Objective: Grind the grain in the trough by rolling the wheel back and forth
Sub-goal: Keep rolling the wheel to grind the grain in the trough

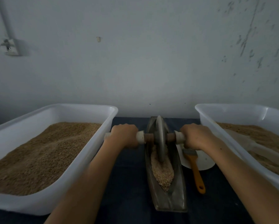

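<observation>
the wheel looks heavy and rigid; left hand and right hand each grip its axle handle, the best hold.

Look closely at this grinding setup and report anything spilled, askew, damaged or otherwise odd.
Nothing is spilled. The crushed grain is heaped only in the near half of the long grey metal trough, in front of the grey disc wheel. The orange-handled brush lies partly across the round white plate. The wall's paint is chipped.
</observation>
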